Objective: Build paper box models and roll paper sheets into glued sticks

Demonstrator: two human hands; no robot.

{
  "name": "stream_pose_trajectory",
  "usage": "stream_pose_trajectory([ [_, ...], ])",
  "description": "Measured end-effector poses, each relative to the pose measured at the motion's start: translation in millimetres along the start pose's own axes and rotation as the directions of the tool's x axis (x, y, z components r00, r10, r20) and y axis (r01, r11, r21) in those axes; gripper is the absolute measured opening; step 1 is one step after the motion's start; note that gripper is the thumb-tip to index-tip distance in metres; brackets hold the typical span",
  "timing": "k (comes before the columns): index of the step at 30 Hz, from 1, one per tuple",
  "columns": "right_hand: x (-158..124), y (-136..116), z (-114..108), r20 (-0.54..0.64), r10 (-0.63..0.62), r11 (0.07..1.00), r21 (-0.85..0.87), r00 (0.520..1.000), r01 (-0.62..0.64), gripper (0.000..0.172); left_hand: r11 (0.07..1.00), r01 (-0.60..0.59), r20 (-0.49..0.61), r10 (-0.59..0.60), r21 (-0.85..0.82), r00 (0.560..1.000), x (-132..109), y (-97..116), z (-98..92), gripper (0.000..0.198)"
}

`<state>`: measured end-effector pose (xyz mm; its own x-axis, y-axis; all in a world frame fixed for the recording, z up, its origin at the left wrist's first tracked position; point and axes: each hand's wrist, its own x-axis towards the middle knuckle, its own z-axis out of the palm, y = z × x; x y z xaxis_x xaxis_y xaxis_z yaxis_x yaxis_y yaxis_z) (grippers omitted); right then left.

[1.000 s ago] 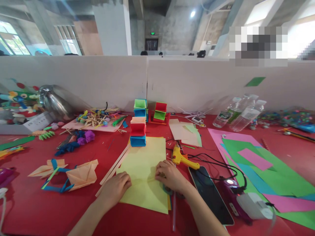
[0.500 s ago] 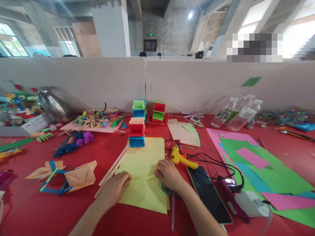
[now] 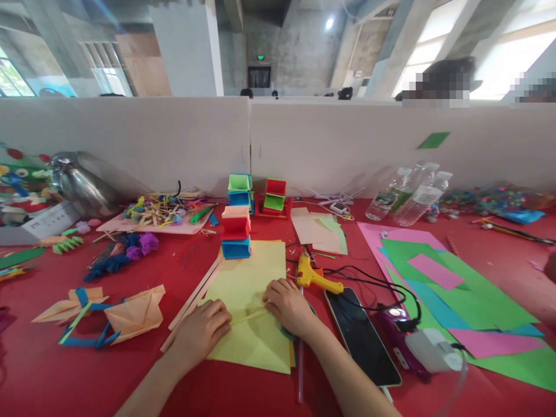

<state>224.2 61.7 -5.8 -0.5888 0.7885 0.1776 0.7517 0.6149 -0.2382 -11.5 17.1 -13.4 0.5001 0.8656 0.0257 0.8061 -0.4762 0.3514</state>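
Note:
A narrow yellow paper strip [image 3: 248, 315] stretches between my two hands, just over a stack of yellow paper sheets [image 3: 264, 263]. My left hand [image 3: 205, 327] has its fingers curled closed at the strip's left end. At the other end, the bent fingers of my right hand [image 3: 287, 306] pinch the strip; the fingertips of both hands are partly hidden. Beyond the hands, a stack of folded paper boxes [image 3: 236, 231] in blue, red, peach and green stands on the sheets. Close to my right hand lies a yellow hot glue gun [image 3: 315, 277]. A clear glue stick [image 3: 300, 376] lies under my right wrist.
A phone [image 3: 365, 341] and a purple power strip [image 3: 402, 341] with cables lie on the right. Coloured sheets [image 3: 456, 307] spread beyond them. Left are a peach and blue paper piece [image 3: 134, 315] and craft scraps [image 3: 167, 211]. Bottles [image 3: 419, 202] stand by the white partition [image 3: 330, 145].
The view has shifted slightly to the right. My hands have come a little closer together, with the yellow strip still between them.

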Motion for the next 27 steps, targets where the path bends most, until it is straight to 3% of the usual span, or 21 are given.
stream_pose_trajectory([
  [5,-0.7,-6.1,-1.5,0.009,-0.154,0.987,0.053,0.988,0.153,0.018,0.983,0.103,-0.006,-0.106,-0.149,0.994,0.9,3.1,-1.6,0.012],
  [12,-0.3,-5.0,4.9,0.002,-0.215,0.976,0.046,0.977,0.215,0.012,0.947,0.195,0.067,-0.184,-0.256,0.981,6.4,-7.6,-2.0,0.01],
  [19,1.4,-5.0,5.8,0.035,-0.172,0.985,0.028,0.984,0.171,0.018,0.976,0.038,0.034,-0.031,-0.214,0.999,6.7,-6.6,-2.5,0.02],
  [27,3.6,-5.8,7.1,0.064,-0.072,0.996,0.056,0.995,0.069,0.015,0.989,-0.006,-0.006,0.005,-0.147,1.0,6.0,-7.3,0.8,0.021],
])
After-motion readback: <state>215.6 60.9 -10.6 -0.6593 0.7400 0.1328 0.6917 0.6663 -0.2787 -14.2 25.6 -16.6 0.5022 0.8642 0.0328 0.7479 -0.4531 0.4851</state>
